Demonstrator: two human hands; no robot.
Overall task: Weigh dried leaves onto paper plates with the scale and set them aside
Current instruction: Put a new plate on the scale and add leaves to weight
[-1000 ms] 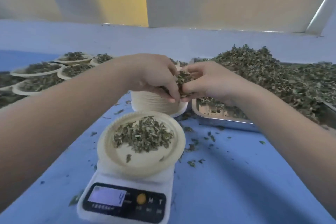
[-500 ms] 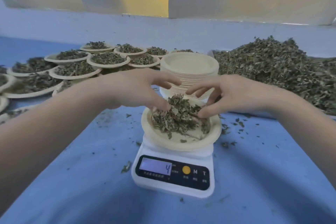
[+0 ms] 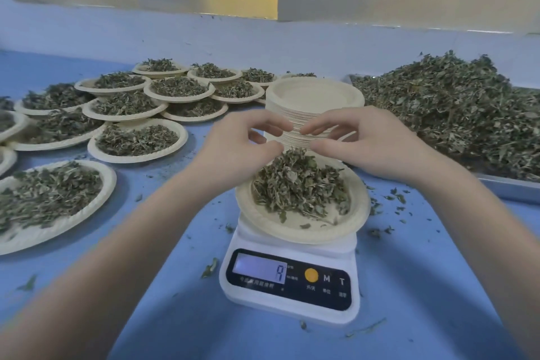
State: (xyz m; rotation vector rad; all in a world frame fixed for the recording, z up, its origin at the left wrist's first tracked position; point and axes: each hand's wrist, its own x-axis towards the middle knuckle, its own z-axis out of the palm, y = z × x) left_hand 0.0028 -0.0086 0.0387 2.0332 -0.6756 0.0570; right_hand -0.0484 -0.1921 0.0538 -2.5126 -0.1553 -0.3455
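Note:
A white digital scale [image 3: 292, 280] stands on the blue table, its display showing 9. On it sits a paper plate [image 3: 304, 228] with a mound of dried leaves [image 3: 298, 184]. My left hand [image 3: 233, 149] and my right hand [image 3: 365, 143] hover just above the mound, fingers loosely spread and relaxed, fingertips nearly meeting over the leaves. Neither hand holds anything. A large heap of dried leaves [image 3: 455, 108] fills a metal tray [image 3: 508, 187] at the right.
A stack of empty paper plates [image 3: 314, 102] stands right behind the scale. Several filled plates [image 3: 137, 140] cover the table at the left and back left. Loose leaf bits [image 3: 380, 231] lie around the scale. A pale wall runs along the back.
Both hands carried a clump of leaves from the tray to the plate on the scale and dropped it. They have lifted off the mound and opened. The reading rose from 4 to 9.

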